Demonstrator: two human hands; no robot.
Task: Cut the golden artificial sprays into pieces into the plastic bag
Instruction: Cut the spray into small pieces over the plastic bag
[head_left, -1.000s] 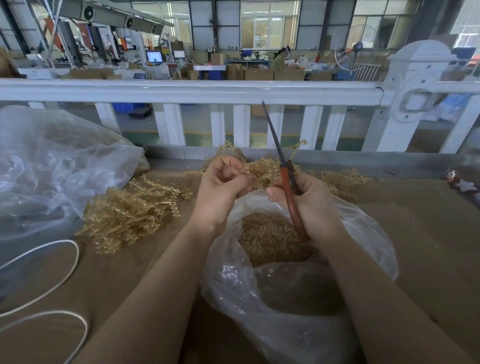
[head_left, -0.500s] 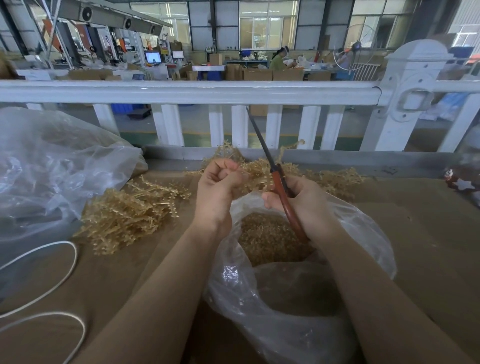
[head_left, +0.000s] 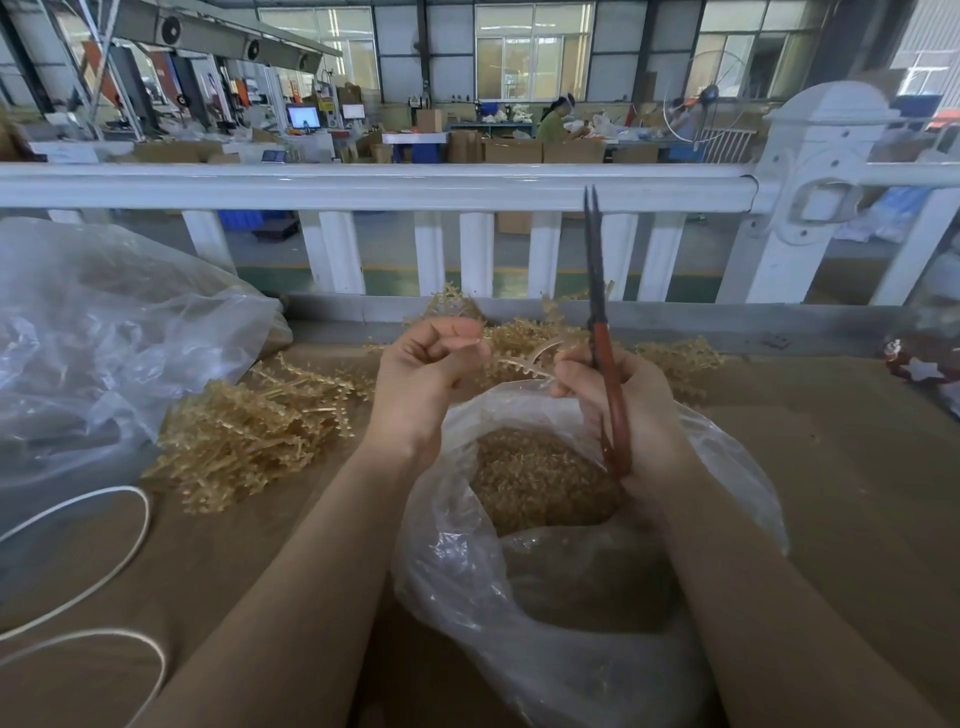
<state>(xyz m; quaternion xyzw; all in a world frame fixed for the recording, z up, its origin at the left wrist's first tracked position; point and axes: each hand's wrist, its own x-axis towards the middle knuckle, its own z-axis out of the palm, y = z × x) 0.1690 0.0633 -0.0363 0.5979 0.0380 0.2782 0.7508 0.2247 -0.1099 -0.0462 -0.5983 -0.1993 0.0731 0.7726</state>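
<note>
Far left: a crumpled clear bag (head_left: 104, 332) lies on the brown tabletop (head_left: 857, 493), with loops of white cord (head_left: 122, 551) in front of it.
Spray pile: a heap of golden artificial sprays (head_left: 249, 431) rests on the tabletop just right of that bag; more sprays (head_left: 675, 358) lie along the far edge behind the hands.
Left hand (head_left: 421, 379): raised over the near bag's rim, fingers curled in and thumb pressed to them — pinching the end of a single spray stem (head_left: 524, 358).
Stem: a thin toothed strip spanning the gap between the two hands, above the bag mouth.
Plastic bag (head_left: 519, 597): open, standing between the forearms, holding a mound of cut golden pieces (head_left: 535, 473).
Right hand (head_left: 628, 410): fingers wrapped around the red handles of scissors (head_left: 602, 364) — blades point straight up, tips barely parted.
Beyond: a white railing (head_left: 395, 184) runs behind the tabletop.
</note>
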